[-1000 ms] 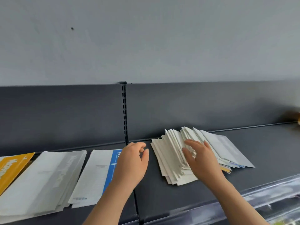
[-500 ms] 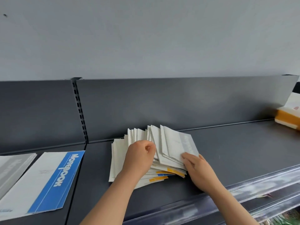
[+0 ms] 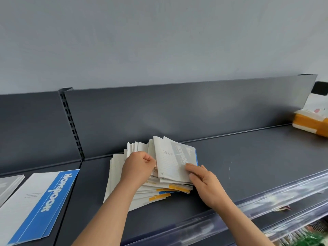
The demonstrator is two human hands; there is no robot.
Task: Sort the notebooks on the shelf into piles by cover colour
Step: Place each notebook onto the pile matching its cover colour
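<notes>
Notebooks [image 3: 165, 190] lie fanned on the shelf [image 3: 248, 157]. The left hand [image 3: 138, 166] pinches several upright, and the right hand [image 3: 204, 181] grips the grey notebook [image 3: 170, 160]. A loosened pinch could slump the fan, hiding cover colours.

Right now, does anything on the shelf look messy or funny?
Yes. The mixed notebook stack gripped by the left hand is fanned out crookedly, with yellow and blue cover edges poking out at its front. The right hand holds up the grey notebook on top. The blue notebook pile to its left lies neat.
</notes>
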